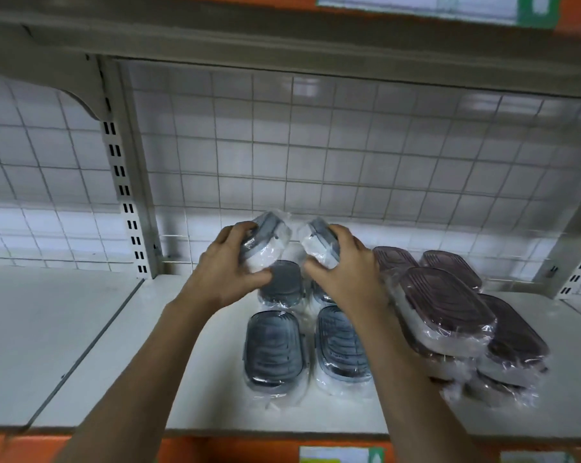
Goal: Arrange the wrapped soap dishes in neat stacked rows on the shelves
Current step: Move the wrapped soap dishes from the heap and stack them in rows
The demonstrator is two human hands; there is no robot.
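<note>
Head view. A white shelf [82, 329] with a wire-grid back panel [316, 145] carries two groups of wrapped soap dishes. The left hand [227, 269] has its fingers and thumb curled round a grey-lidded soap dish in clear wrap [267, 242], held tilted above the shelf, toward the rear edge. The right hand [344, 269] grips a second grey-lidded wrapped soap dish [319, 240] in the same manner, tilted the opposite way; the two held dishes are close together, nearly touching at their upper ends.

Below the hands, near the middle of the shelf, four more grey soap dishes lie flat in two rows. The front left grey dish [273, 350] and front right grey dish [341, 345] sit side by side near the front edge. Behind them lie the rear left grey dish [284, 284] and another dish, mostly hidden under the right hand.

Toward the right end of the shelf stands a group of brown-lidded wrapped soap dishes [446, 302], stacked in layers; the uppermost one is tilted and rests across those beneath. Two further brown dishes [451, 267] lie at the back, near the grid panel.

A slotted metal upright [125, 195] rises at the rear left. An orange strip with a price label [341, 454] runs under the shelf's front edge.
</note>
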